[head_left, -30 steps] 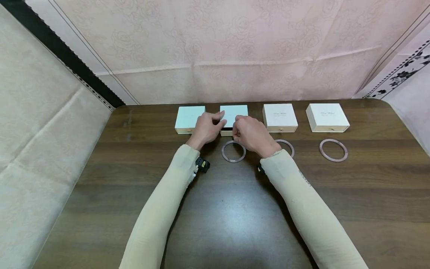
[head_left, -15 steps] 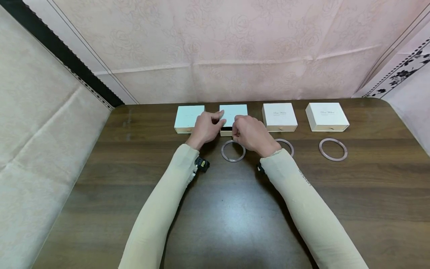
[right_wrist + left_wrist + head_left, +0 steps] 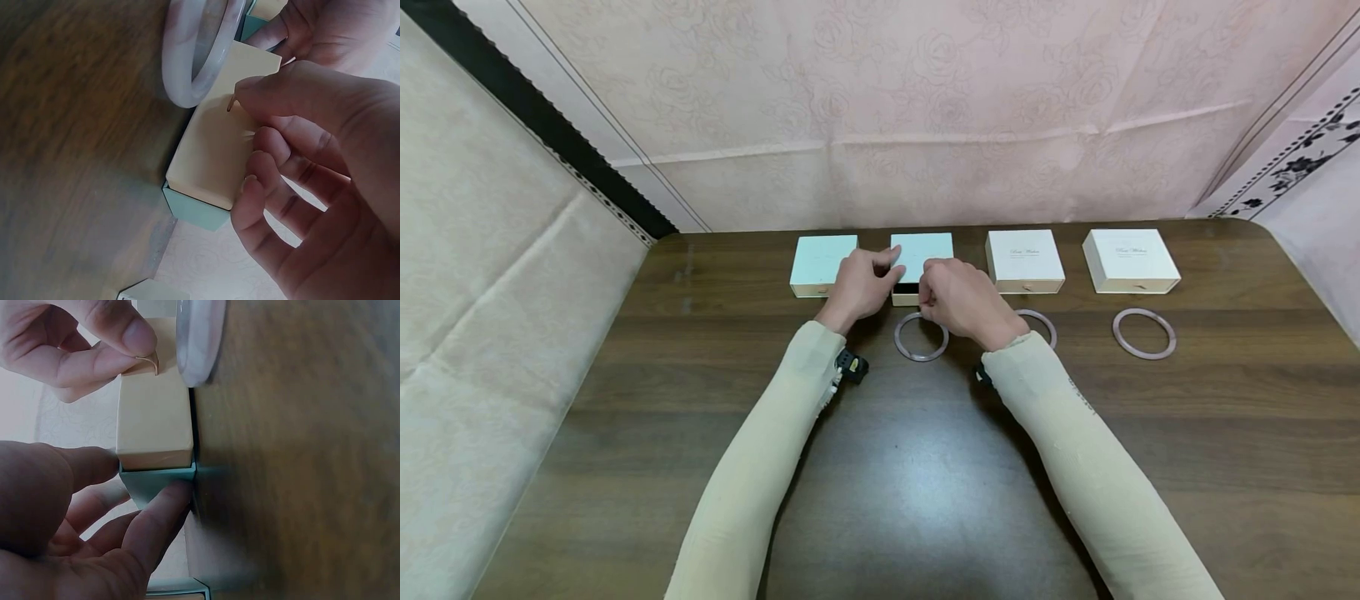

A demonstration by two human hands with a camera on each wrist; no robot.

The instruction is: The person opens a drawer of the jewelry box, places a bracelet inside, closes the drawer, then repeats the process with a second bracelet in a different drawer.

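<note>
A mint-green drawer box (image 3: 922,252), second from the left in the row, is partly pulled out. Its cream drawer (image 3: 155,419) juts from the green sleeve, and a dark strip shows between lid and drawer front in the head view. My left hand (image 3: 862,285) grips the sleeve between thumb and fingers. With thumb and forefinger, my right hand (image 3: 961,298) pinches the small ribbon pull (image 3: 230,104) on the drawer front; its other fingers curl beside the drawer. A pale lilac marbled bangle (image 3: 180,75) lies on the table just in front of this box.
Another mint-green box (image 3: 822,260) stands to the left, with two white lettered boxes, one (image 3: 1025,260) nearer and one (image 3: 1131,257) farther right. One bangle (image 3: 1051,331) is partly hidden by my right wrist; another bangle (image 3: 1117,333) lies right. A patterned cloth (image 3: 925,117) hangs behind the table.
The drawer has slid slightly out toward me, and the dark strip above it has widened a little. Both hands stay nearly in place.
</note>
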